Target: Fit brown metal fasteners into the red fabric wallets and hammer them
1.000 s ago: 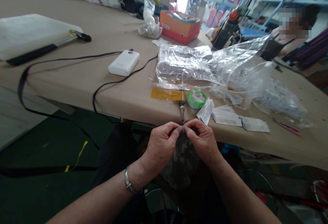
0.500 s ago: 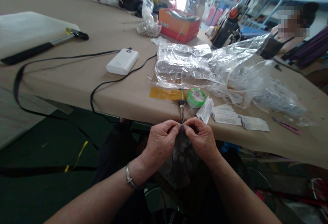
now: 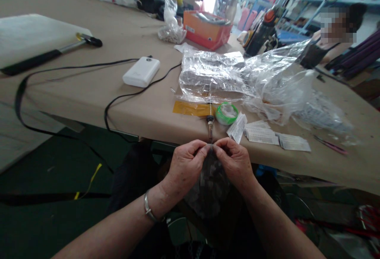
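Observation:
My left hand (image 3: 187, 164) and my right hand (image 3: 234, 162) meet at the table's front edge, thumbs and forefingers pinched together. Between the fingertips is something small and thin that I cannot make out. Just beyond them, the metal tip of what looks like a soldering iron (image 3: 210, 126) points toward me over the edge. Below my fingers, a greyish see-through bag (image 3: 209, 191) with small pale pieces hangs or rests at my lap; whether the fingers grip it is unclear. A green-rimmed round container (image 3: 226, 113) with whitish filling stands beside the iron.
Right of the container lie stacks of printed paper strips (image 3: 261, 134) and pink-handled tweezers (image 3: 331, 145). Behind are crumpled clear plastic bags (image 3: 213, 75), an amber strip (image 3: 190, 108) and an orange box (image 3: 206, 29). A cable joins a white power bank (image 3: 141, 72). A person (image 3: 335, 33) sits at right.

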Available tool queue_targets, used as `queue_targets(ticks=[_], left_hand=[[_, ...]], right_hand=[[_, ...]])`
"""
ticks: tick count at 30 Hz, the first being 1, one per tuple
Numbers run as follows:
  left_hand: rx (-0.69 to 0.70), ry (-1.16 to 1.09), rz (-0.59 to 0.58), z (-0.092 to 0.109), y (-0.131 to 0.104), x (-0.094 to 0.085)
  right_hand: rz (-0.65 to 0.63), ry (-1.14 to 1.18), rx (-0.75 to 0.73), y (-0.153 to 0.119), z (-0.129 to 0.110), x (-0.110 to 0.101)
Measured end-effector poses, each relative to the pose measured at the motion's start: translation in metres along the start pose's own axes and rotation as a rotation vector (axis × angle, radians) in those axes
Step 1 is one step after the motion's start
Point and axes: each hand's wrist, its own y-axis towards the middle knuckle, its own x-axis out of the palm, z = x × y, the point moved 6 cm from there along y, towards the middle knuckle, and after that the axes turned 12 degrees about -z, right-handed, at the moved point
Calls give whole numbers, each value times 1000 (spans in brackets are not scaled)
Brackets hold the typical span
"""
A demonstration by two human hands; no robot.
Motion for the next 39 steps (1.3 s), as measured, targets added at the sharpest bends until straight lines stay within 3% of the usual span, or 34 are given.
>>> queue_targets(ticks=[4, 9, 14, 18, 21, 26, 29, 32, 34, 37, 39], left_hand=[[-50, -12, -65, -9, -9, 1], [-131, 58, -25, -38, -13, -5], [-145, 98, -67, -48, -16, 1], [-137, 41, -149, -41, -16, 17], [-209, -128, -214, -33, -14, 33], [-489, -871, -311, -18, -12, 71], [-511, -1117, -332, -8, -7, 87], [-534, -1107, -290, -9, -4, 92], [-585, -1047, -278, -12, -5, 94], [-622, -937, -278, -12, -7, 93], [-625, -884, -290, -11, -8, 92]], right_hand=[[-12, -175, -87, -19, -11, -16], [209, -706, -309, -32, -19, -52], [193, -1089, -247, -23, 4, -55], [255, -1066, -310, -24, 6, -57], [282, -982, -390, -30, -2, -62], [187, -867, -521, -57, -22, -48], [91, -830, -569, -75, -29, -33], [39, -809, -591, -81, -29, -32], [77, -821, -541, -76, -22, -45], [219, -937, -331, -60, -3, -75], [244, -1037, -198, -51, 10, -87]])
